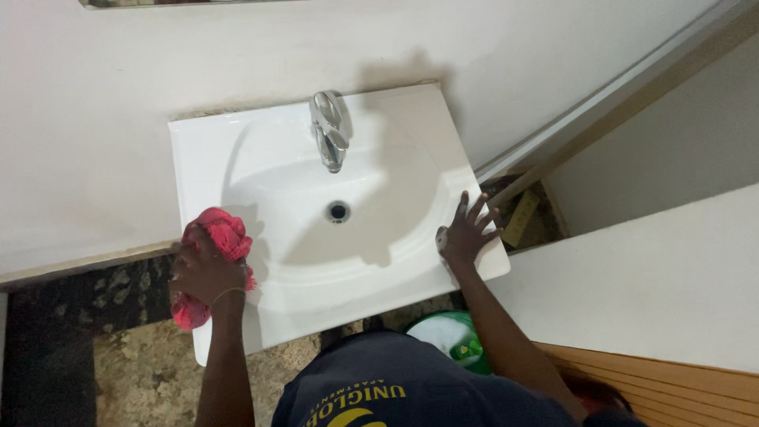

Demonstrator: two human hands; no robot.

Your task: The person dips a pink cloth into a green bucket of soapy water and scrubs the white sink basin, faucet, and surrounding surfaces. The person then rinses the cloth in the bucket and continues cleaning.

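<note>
Both hands are on the white sink (277, 134). The left hand (207, 273) is clenched around a bunched red cloth (225, 237), pressing it on the sink's rim at the left of the frame, while the right hand (465, 233) lies flat with fingers spread on the rim at the right, grasping nothing.

Judging from this, the cloth sits close to the outer edge, so a hard wipe could carry it off the rim and onto the floor. If the glazed rim is wet, the flat right hand might slide, since it seems to bear some leaning weight. A wide sweep toward the middle could also knock the chrome tap (330, 130) above the drain (337, 211).

Smooth and glossy, the sink is fixed against a pale wall (118, 71) at the top of the frame. Below it, at lower left, lies a speckled brown stone floor (142, 372). A green bucket (462, 344) stands under the sink's lower right corner, partly hidden by the person's dark shirt. A wooden door frame (601, 126) runs diagonally at upper right.
</note>
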